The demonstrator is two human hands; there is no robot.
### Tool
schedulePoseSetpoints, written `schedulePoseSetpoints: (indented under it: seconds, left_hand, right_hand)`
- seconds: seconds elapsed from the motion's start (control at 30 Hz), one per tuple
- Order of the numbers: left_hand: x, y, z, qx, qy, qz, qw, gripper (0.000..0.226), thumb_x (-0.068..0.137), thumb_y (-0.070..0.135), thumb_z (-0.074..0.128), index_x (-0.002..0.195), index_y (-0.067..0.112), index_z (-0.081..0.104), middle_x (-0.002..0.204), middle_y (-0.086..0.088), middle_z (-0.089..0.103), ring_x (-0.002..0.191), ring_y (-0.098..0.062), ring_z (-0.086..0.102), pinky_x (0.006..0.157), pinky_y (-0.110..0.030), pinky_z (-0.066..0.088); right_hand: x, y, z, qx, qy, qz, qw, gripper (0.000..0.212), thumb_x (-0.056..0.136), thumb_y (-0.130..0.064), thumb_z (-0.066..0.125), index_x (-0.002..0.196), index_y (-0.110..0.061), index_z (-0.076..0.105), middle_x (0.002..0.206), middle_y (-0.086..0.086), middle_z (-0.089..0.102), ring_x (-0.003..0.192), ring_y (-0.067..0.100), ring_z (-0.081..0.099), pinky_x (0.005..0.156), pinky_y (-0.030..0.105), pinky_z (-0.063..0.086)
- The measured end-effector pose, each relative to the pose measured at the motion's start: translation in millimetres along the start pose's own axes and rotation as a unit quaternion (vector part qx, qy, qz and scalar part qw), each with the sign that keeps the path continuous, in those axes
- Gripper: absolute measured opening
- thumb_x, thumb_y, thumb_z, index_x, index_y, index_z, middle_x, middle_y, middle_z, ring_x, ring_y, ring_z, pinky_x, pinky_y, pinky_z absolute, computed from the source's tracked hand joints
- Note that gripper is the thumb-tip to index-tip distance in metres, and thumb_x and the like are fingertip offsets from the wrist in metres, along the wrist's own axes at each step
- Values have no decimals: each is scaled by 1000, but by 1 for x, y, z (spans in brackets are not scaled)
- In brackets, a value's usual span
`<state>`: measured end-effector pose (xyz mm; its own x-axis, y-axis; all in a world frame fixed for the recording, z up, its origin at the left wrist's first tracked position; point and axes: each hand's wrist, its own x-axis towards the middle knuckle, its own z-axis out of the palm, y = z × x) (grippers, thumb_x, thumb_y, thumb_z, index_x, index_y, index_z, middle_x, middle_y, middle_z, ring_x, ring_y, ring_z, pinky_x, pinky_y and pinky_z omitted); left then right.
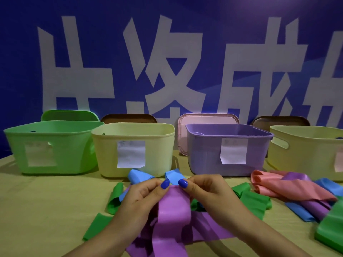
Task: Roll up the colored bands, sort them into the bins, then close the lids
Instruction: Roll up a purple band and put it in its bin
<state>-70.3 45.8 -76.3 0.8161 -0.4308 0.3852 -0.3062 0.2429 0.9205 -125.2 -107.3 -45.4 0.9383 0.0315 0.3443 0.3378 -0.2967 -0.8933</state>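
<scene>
Both hands up front, thumbs + forefingers pinching the top edge of a purple band [169, 216]: left hand [143, 196] on the left part of that edge, right hand [206, 191] on the right part, each grip closed tight on it. Rest of the band hangs down toward the camera over the surface [46, 201]. Looks like the very start of a roll, no coil built yet.

Just beyond the thumbs, blue bands [141, 176]; around the hands, green bands [254, 200]; well to the right, a loose pile w/ pink bands [289, 188] plus more purple, blue, green. Most lie loose, so rolling is prob. early days.

Behind, four bins in a row: green bin [55, 147], yellow bin [133, 149], purple bin [228, 149], second yellow bin [306, 151]. Each w/ a paper label, text unreadable. Insides mostly hidden; can't tell what's in them. All lids off, propped behind, e.g. pink lid [207, 119]. Sorting + closing all left.
</scene>
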Motion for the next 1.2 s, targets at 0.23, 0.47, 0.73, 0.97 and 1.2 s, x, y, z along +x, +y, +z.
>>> schedulePoseSetpoints:
  seconds: [0.23, 0.47, 0.73, 0.97, 1.2]
  left_hand:
    - [1, -1, -8, 80, -8, -7, 997, 61, 72, 66, 62, 56, 7, 58, 59, -8, 42, 56, -16, 35, 58, -17, 35]
    - [6, -3, -15, 162, -13, 9, 987, 81, 68, 72, 54, 62, -8, 43, 58, -9, 39, 58, -20, 29, 59, -34, 26]
    - [7, -1, -17, 87, -87, -41, 992, 50, 81, 52, 66, 53, 10, 60, 56, -9, 58, 50, -13, 49, 51, -19, 40]
    - [9, 2, -20, 116, -125, -24, 985, 44, 74, 52, 69, 57, 11, 64, 60, -2, 56, 57, -6, 46, 58, -17, 39]
    - [6, 9, -17, 131, -110, -42, 984, 42, 83, 36, 63, 46, 16, 58, 49, 6, 51, 47, -2, 40, 55, -14, 36]
  right_hand:
    - [0, 2, -2, -38, -6, 14, 999, 34, 88, -26, 56, 76, 3, 69, 63, 3, 64, 53, -1, 51, 55, 9, 39]
    - [3, 3, -7, -48, -27, 27, 998, 31, 89, -23, 57, 73, 1, 68, 57, -5, 61, 48, -4, 48, 52, 7, 35]
    - [5, 2, -17, -49, -71, 51, 995, 48, 69, -43, 60, 85, 0, 73, 82, 18, 71, 72, 9, 58, 73, 23, 48]
    - [5, -1, -23, -61, -79, 76, 992, 45, 69, -40, 61, 84, 0, 73, 77, 8, 70, 73, 11, 61, 77, 28, 51]
    - [2, -4, -22, -65, -96, 80, 990, 32, 70, -37, 62, 81, -10, 75, 77, 5, 73, 73, 9, 64, 78, 25, 53]
